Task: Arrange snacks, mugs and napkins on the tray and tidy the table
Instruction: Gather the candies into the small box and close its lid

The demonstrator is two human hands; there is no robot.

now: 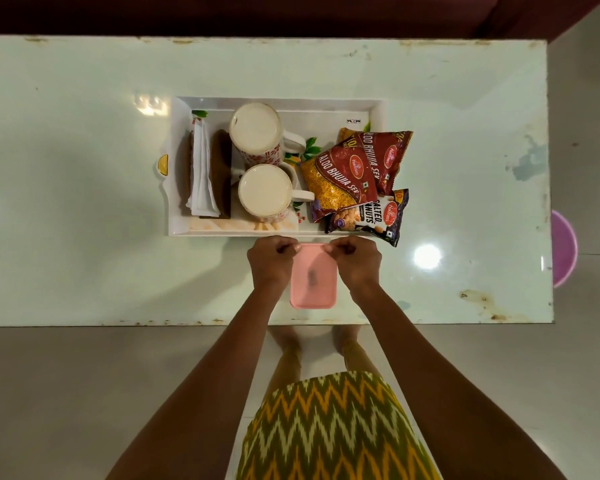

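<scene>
On the bench (pixel 84 202) the white tray (pixel 378 109) already carries a napkin holder (pixel 201 171) at its left end, two mugs (pixel 257 131) in the middle and three snack packets (pixel 340 178) at the right. The peanut packet (pixel 378 216) hangs over the tray's near right corner, and the two red packets lean on each other and past the right rim.

Just in front of the tray, touching or almost touching its near rim, lies a pink box (pixel 314 278). The left hand (pixel 271 263) and the right hand (pixel 355 261) pinch its far corners with curled fingertips; whether they are pressing a lid down or about to lift it cannot be told.

The risks seem to lie mainly in crowding. If the box goes onto the tray, the only room appears to be among the packets, so sliding it in could push the overhanging peanut packet off onto the bench. A corner pinch is a weak hold, and the box may tilt or slip when raised. Nudging the tray forward could rock the mugs, whose fill cannot be judged.
</scene>
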